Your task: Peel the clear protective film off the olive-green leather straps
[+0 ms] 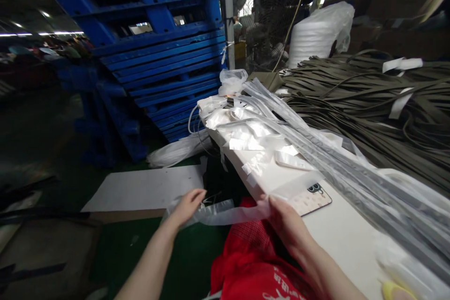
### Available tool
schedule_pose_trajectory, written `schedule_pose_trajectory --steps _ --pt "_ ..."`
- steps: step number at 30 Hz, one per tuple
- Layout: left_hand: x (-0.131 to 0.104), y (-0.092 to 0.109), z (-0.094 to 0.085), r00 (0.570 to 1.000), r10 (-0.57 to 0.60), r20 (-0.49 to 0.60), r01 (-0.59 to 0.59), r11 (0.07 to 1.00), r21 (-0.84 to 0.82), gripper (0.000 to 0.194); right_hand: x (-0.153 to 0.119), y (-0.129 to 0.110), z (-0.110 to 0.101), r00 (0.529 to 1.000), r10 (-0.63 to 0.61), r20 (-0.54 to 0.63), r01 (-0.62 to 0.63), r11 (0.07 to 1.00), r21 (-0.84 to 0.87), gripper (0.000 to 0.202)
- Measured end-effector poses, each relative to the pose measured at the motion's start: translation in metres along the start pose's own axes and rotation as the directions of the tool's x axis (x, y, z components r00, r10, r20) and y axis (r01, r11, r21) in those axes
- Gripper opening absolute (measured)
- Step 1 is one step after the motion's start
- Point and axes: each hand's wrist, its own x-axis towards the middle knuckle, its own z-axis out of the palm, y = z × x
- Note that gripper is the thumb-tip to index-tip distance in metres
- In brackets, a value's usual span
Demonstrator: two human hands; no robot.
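A translucent plastic strip (pixel 235 215) stretches between my two hands, above my lap and beside the white table. My left hand (pixel 188 206) is closed on its left part, with more of the clear film hanging around the fingers. At the table's edge, my right hand (pixel 281 213) pinches the other end, and some film shows past it over the tabletop. Close to my right hand lies a phone (pixel 312 200) in a patterned case, partly covered by the film. Long clear plastic strips (pixel 316 150) run along the table beyond it.
White labels or scraps (pixel 246 138) lie on the white table (pixel 337 239). Dark olive straps (pixel 351 89) are heaped at the right. Blue pallets (pixel 168 65) stand stacked ahead on the left. A white sheet (pixel 144 190) lies low on the left. Something yellow (pixel 397 290) shows bottom right.
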Motion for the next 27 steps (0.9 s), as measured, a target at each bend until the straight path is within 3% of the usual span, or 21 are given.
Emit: schedule_pose_trajectory --steps 1,2,4,5,6,8,9,10,11,13,15,16,17,18,21,23,25,27 --pt "-0.001 0.017 0.026 0.987 0.078 0.143 -0.049 0.979 -0.199 0.064 -0.004 0.015 0.003 0.994 0.037 0.099 -0.029 0.997 -0.078 0.031" --pt "-0.003 0.034 0.051 0.935 0.152 0.32 -0.028 0.932 -0.361 0.072 -0.008 0.027 0.005 0.979 0.075 0.192 -0.042 0.985 -0.169 0.036" --pt "-0.009 0.067 0.092 0.769 0.228 0.597 0.126 0.862 -0.491 0.082 -0.015 0.042 0.004 0.941 0.144 0.305 -0.038 0.943 -0.33 0.042" --pt "-0.012 0.081 0.106 0.733 0.266 0.626 0.147 0.837 -0.527 0.078 -0.018 0.045 0.003 0.933 0.171 0.317 -0.04 0.924 -0.381 0.042" --pt "-0.016 0.092 0.114 0.734 0.309 0.605 0.114 0.822 -0.558 0.071 -0.021 0.044 0.001 0.926 0.204 0.317 -0.055 0.905 -0.422 0.04" --pt "-0.024 0.108 0.115 0.788 0.372 0.49 -0.01 0.804 -0.595 0.059 -0.027 0.035 -0.003 0.914 0.245 0.324 -0.086 0.896 -0.435 0.033" --pt "-0.028 0.113 0.109 0.799 0.408 0.441 -0.079 0.799 -0.597 0.055 -0.03 0.028 -0.004 0.907 0.239 0.347 -0.087 0.912 -0.401 0.031" --pt "-0.032 0.115 0.1 0.783 0.448 0.432 -0.133 0.799 -0.587 0.052 -0.031 0.02 -0.005 0.899 0.221 0.379 -0.084 0.934 -0.346 0.032" --pt "-0.035 0.115 0.09 0.735 0.487 0.471 -0.165 0.803 -0.572 0.05 -0.031 0.011 -0.005 0.893 0.191 0.407 -0.079 0.958 -0.275 0.034" --pt "-0.041 0.11 0.071 0.559 0.536 0.633 -0.204 0.829 -0.521 0.048 -0.026 -0.003 -0.008 0.912 0.098 0.398 -0.053 0.991 -0.122 0.038" --pt "-0.044 0.097 0.061 0.39 0.504 0.771 -0.238 0.864 -0.444 0.047 -0.015 -0.01 -0.012 0.964 0.002 0.266 0.013 0.999 -0.053 0.035" --pt "-0.043 0.088 0.059 0.346 0.468 0.813 -0.251 0.881 -0.401 0.047 -0.009 -0.01 -0.015 0.981 -0.05 0.185 0.063 0.996 -0.064 0.032" --pt "-0.042 0.08 0.059 0.338 0.431 0.836 -0.272 0.896 -0.352 0.046 -0.004 -0.009 -0.019 0.988 -0.093 0.122 0.105 0.99 -0.096 0.03" --pt "-0.04 0.071 0.061 0.365 0.4 0.841 -0.301 0.905 -0.3 0.045 0.0 -0.007 -0.022 0.99 -0.118 0.083 0.128 0.983 -0.131 0.028" --pt "-0.032 0.057 0.073 0.584 0.403 0.705 -0.363 0.906 -0.218 0.049 0.004 0.001 -0.025 0.986 -0.126 0.105 0.153 0.936 -0.317 0.033" --pt "-0.029 0.058 0.084 0.698 0.437 0.567 -0.304 0.898 -0.318 0.057 -0.001 0.007 -0.022 0.976 -0.127 0.177 0.199 0.85 -0.488 0.04" --pt "-0.029 0.064 0.098 0.749 0.433 0.502 -0.173 0.859 -0.482 0.064 -0.005 0.013 -0.015 0.959 -0.111 0.263 0.253 0.756 -0.603 0.047" --pt "-0.03 0.073 0.112 0.806 0.405 0.431 -0.095 0.807 -0.583 0.065 -0.007 0.019 -0.01 0.95 -0.074 0.303 0.258 0.729 -0.634 0.052"
